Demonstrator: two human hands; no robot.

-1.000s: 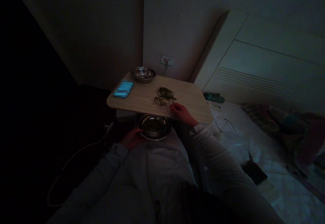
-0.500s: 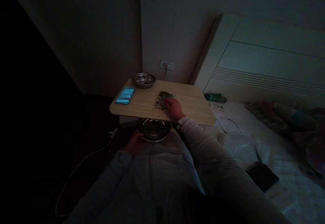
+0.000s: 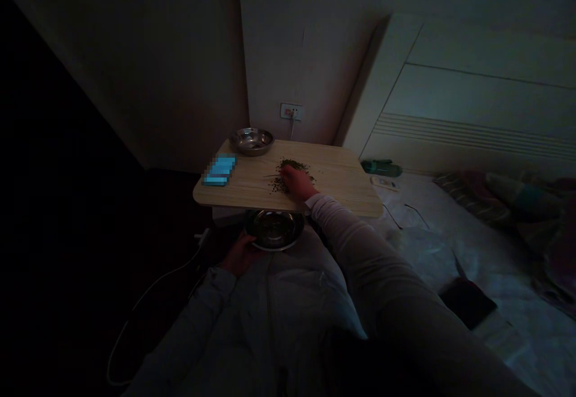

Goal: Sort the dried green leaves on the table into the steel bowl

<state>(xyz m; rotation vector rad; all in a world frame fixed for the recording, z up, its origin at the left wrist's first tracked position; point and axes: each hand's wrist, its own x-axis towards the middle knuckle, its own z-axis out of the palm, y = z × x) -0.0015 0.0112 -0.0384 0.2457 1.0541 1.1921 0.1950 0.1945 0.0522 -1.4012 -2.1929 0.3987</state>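
My right hand (image 3: 297,185) is closed over a spread of small dark green beans or seeds (image 3: 294,164) on the wooden tabletop (image 3: 342,172). A thin stick-like tool (image 3: 270,176) juts out to the left from its fingers; the rest of it is hidden by the hand. Below the near edge of the table, my left hand (image 3: 242,255) grips the left rim of a shiny metal bowl (image 3: 275,246) at my lap. Its thumb lies on the rim. What the dim bowl contains is hard to make out.
A second metal bowl (image 3: 252,142) stands at the table's far left corner, with a blurred, lit phone-like screen (image 3: 220,171) in front of it. On the bed at right lie a green bottle (image 3: 381,168), a remote (image 3: 384,183) and a dark flat object (image 3: 468,303). A white cable (image 3: 155,280) trails at left.
My right hand has moved slightly left and away from me over the dark pieces, and the thin tool now shows farther left. My left hand keeps its grip on the bowl.
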